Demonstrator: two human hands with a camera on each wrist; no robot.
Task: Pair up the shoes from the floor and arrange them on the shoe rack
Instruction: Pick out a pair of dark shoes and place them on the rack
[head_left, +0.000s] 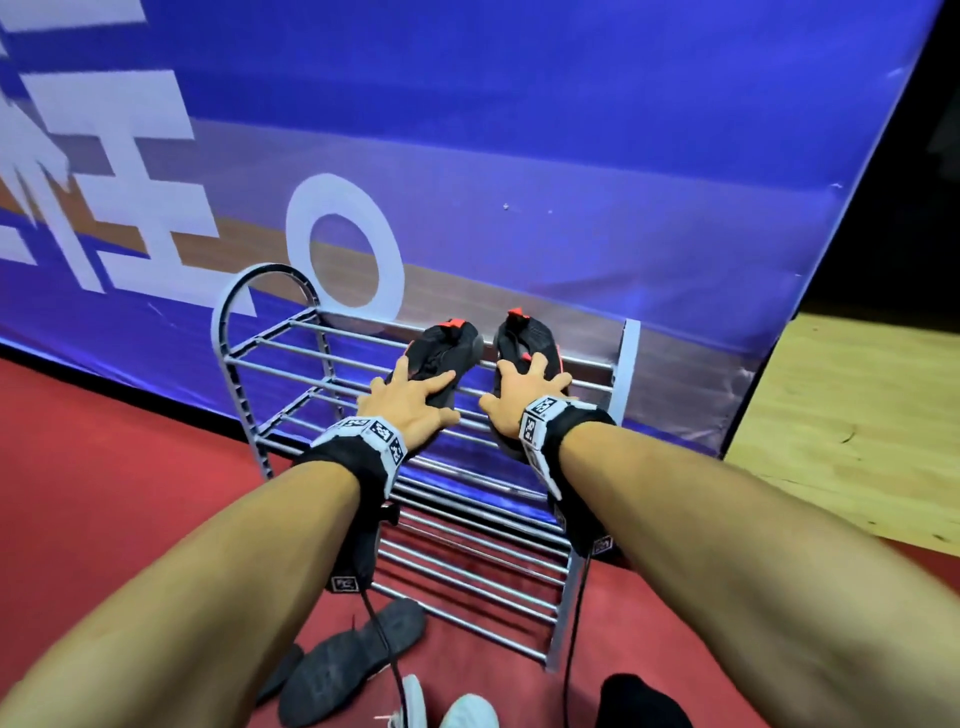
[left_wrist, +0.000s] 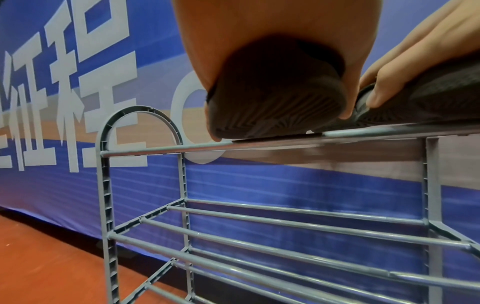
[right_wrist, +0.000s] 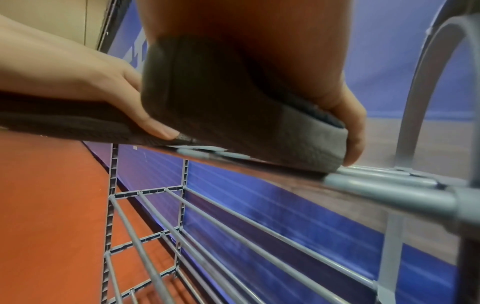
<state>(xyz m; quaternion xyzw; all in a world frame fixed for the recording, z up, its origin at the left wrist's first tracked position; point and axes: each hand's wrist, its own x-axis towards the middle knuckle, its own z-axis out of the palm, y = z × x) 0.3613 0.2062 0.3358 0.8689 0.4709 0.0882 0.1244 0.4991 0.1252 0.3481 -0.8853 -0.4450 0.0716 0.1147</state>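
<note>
Two black shoes with red tabs lie side by side on the top tier of the grey shoe rack (head_left: 629, 364), toward its right end. My left hand (head_left: 415, 402) grips the near end of the left shoe (head_left: 447, 345), fingers spread over its upper. My right hand (head_left: 519, 392) grips the near end of the right shoe (head_left: 524, 338) the same way. In the left wrist view the left shoe's sole (left_wrist: 275, 111) rests on the front bar. The right shoe's end (right_wrist: 233, 115) touches the bars in the right wrist view.
The rack's lower tiers (left_wrist: 285, 226) hold nothing. On the red floor (head_left: 104, 467) in front lie a dark grey shoe sole-up (head_left: 353, 660), a white shoe (head_left: 467, 714) and a black one (head_left: 644, 701). A blue banner (head_left: 519, 130) stands right behind the rack.
</note>
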